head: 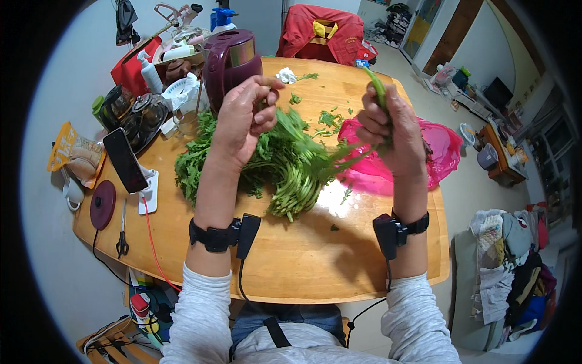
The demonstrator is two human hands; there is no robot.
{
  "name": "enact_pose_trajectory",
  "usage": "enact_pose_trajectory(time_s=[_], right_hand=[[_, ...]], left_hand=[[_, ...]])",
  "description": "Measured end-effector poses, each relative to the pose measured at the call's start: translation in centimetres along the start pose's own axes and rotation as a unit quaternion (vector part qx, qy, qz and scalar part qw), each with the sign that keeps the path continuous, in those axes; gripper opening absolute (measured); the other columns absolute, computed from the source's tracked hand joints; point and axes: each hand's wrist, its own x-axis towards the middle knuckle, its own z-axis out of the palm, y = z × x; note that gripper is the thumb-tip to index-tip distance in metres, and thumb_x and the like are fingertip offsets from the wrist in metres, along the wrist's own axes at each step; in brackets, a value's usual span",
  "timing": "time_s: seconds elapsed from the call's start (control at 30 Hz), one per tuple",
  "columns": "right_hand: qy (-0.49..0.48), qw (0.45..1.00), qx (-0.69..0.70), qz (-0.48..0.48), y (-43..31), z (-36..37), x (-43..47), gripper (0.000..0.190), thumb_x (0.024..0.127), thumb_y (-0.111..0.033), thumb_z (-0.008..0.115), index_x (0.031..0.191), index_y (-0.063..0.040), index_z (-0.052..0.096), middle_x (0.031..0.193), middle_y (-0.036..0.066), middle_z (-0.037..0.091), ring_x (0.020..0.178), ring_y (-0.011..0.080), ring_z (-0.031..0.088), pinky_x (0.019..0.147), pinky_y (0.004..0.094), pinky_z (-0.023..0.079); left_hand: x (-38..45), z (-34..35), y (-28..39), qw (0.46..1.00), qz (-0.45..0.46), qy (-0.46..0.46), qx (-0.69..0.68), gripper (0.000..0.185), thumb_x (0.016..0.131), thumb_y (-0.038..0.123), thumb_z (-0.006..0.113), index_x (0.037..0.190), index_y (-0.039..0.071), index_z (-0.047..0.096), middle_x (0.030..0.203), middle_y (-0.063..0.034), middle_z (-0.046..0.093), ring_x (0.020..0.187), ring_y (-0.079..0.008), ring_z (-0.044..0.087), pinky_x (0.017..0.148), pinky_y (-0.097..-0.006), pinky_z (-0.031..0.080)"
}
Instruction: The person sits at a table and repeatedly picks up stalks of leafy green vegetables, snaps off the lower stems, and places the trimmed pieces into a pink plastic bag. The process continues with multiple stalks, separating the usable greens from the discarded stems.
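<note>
My right hand grips a green leafy stalk, raised over a pink plastic bag. The stalk's thick end points up, and blurred leaves trail down to the left. Above a large pile of leafy greens, my left hand is raised with curled fingers, thumb and forefinger close together. Whether it pinches something small cannot be made out. The pile lies mid-table, its cut stems towards me and its frilly leaves to the left. Loose leaf scraps lie beyond it.
A purple electric kettle stands beyond my left hand. On the table's left are a glass cup, a phone on a stand, scissors and the round kettle base. A red jacket drapes a chair opposite. Cables hang from both wrist straps.
</note>
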Motion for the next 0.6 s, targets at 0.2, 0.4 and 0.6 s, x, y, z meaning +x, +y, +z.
enact_pose_trajectory(time_s=[0.2, 0.4, 0.6], right_hand=[[-0.172, 0.97, 0.172, -0.022, -3.7, -0.5, -1.9, 0.032, 0.105, -0.035, 0.035, 0.108, -0.005, 0.046, 0.067, -0.004, 0.032, 0.049, 0.0026, 0.024, 0.037, 0.0159, 0.022], [-0.127, 0.971, 0.16, -0.121, -7.3, 1.7, -4.5, 0.031, 0.106, -0.033, 0.033, 0.112, -0.005, 0.045, 0.065, -0.003, 0.033, 0.047, 0.0038, 0.023, 0.035, 0.0186, 0.023], [-0.047, 0.979, 0.027, -0.196, -15.6, 1.6, -8.5, 0.036, 0.105, -0.026, 0.038, 0.122, 0.005, 0.045, 0.071, -0.001, 0.033, 0.057, 0.0061, 0.028, 0.048, 0.0213, 0.029]], left_hand=[[0.2, 0.7, -0.8, 0.999, 0.03, 0.026, 0.025, 0.017, 0.097, 0.006, 0.045, 0.11, -0.002, 0.054, 0.084, 0.0, 0.047, 0.061, -0.0036, 0.039, 0.05, -0.0174, 0.033], [4.0, 0.5, -3.7, 0.987, 0.056, 0.001, 0.152, 0.016, 0.097, 0.008, 0.045, 0.103, 0.0, 0.057, 0.081, 0.0009, 0.047, 0.064, -0.0046, 0.041, 0.055, -0.0201, 0.037], [10.1, -1.6, -8.1, 0.68, 0.226, 0.013, 0.698, 0.038, 0.092, 0.024, 0.057, 0.125, 0.006, 0.058, 0.132, -0.0292, 0.049, 0.124, -0.0419, 0.048, 0.103, -0.0477, 0.039]])
